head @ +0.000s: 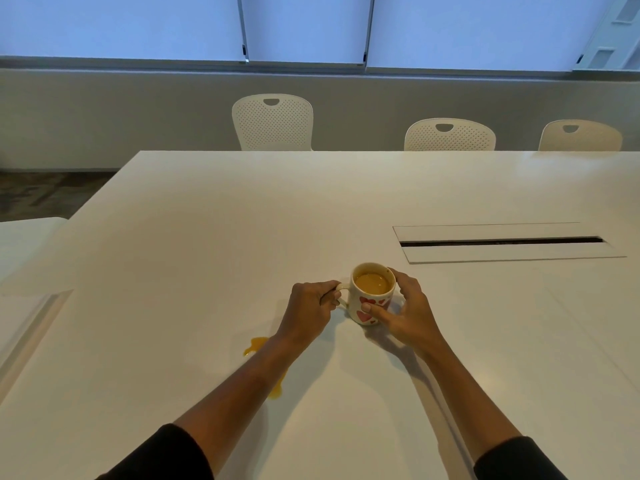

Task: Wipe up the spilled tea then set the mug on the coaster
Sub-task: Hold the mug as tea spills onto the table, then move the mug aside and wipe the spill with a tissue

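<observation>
Mug (pixel 372 299) upright on table (pixel 207 237), left hand (pixel 310 310) gripping handle, right hand (pixel 405 311) clasping its side.

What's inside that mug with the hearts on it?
The mug holds light brown tea, nearly up to the rim. Its surface is opaque, so the bottom cannot be seen. Both hands, left hand and right hand, grip it.

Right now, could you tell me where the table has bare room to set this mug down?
The white table is bare beyond the heart-patterned mug up to the recessed cable slot, and right of the right hand. The orange tea spill crowds the left forearm.
</observation>
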